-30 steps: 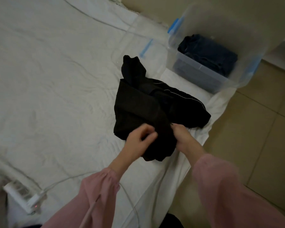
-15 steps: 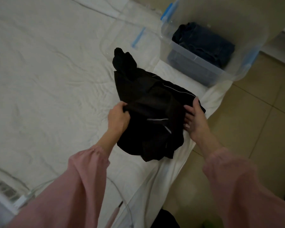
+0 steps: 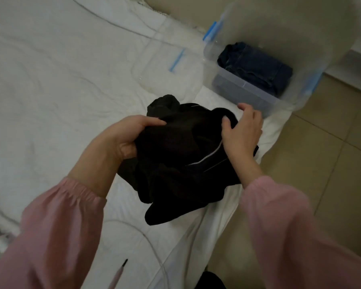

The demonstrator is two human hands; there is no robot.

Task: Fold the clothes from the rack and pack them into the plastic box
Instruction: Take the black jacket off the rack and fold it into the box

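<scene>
A bundled black garment [image 3: 175, 163] with thin white piping is held above the white bed sheet [image 3: 50, 90]. My left hand [image 3: 121, 140] grips its left side, thumb on top. On the right side, my right hand [image 3: 241, 130] holds the garment with curled fingers, the index finger raised. The clear plastic box [image 3: 248, 91] with blue latches stands beyond, at the bed's far right corner. Folded dark blue clothes [image 3: 256, 67] lie inside it.
The box's clear lid [image 3: 175, 59] with a blue clip lies on the bed left of the box. A thin white cable [image 3: 154, 251] runs across the sheet near me. Beige floor tiles [image 3: 331, 163] lie to the right of the bed.
Both hands shifted from the garment's near edge to its two sides and gathered it into a bundle. The bundle has risen off the sheet and moved closer to the box.
</scene>
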